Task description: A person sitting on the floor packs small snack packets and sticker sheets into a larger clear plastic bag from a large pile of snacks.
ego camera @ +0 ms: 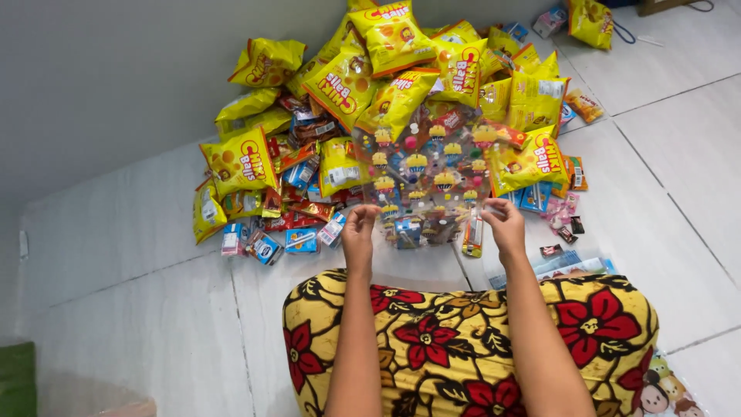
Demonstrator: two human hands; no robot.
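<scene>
Left arm: bare forearm rising from the lower middle of the frame, nearly straight up.
Left hand (360, 230): just left of centre, palm turned away, fingers curled inward, fingertips pinched together in a closed grip.
Right arm: bare forearm slanting from the bottom edge up and slightly leftward.
Right hand (505, 224): right of centre, level with the left hand, fingers bent down, grip pinched.
Spacing: hands well apart.

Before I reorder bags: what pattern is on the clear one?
Yellow cupcakes and pink dots on the clear bag, head view.
</scene>
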